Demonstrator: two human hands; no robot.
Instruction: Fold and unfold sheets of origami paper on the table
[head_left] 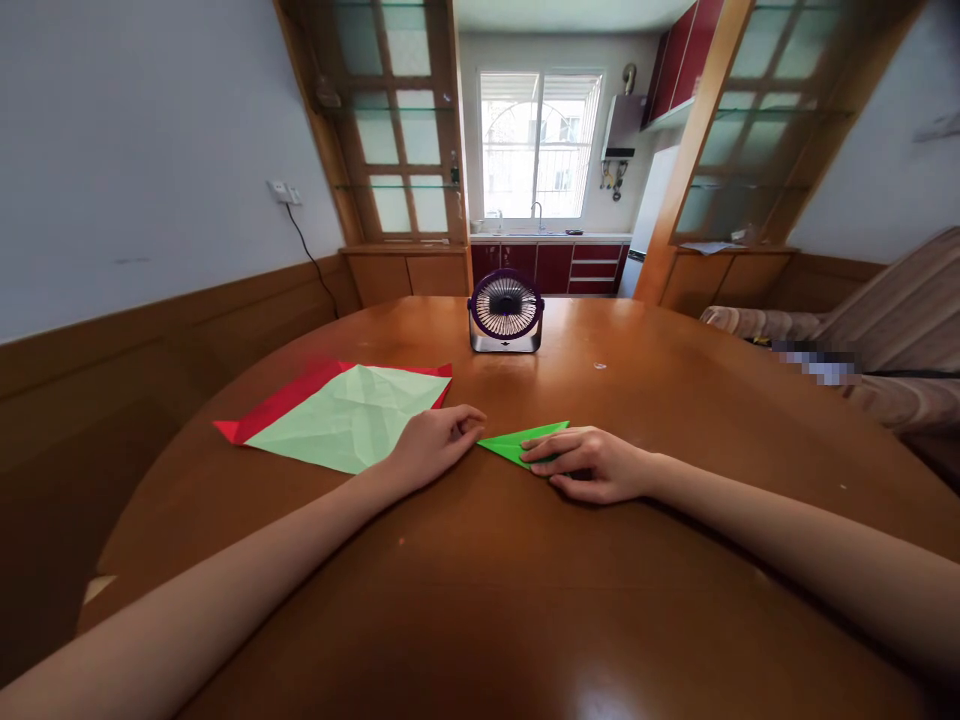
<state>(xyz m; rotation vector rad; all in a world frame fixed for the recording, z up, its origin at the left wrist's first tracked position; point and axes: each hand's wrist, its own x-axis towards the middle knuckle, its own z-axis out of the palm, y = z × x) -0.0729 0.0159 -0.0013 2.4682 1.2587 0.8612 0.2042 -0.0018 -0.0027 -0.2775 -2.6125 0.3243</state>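
A small bright green folded paper [517, 442], triangular with pointed ends, lies flat on the round wooden table [525, 600]. My left hand [435, 443] pinches its left tip with curled fingers. My right hand [592, 464] presses down on its right part, fingers laid over the paper. Both forearms rest on the tabletop. To the left of my left hand lies a creased pale green sheet [349, 414] on top of a red sheet [274, 405], both flat.
A small purple desk fan [505, 311] stands at the table's far middle. A wood-panelled wall runs along the left. A striped sofa [892, 340] sits at the right. A kitchen with red cabinets shows through the doorway behind.
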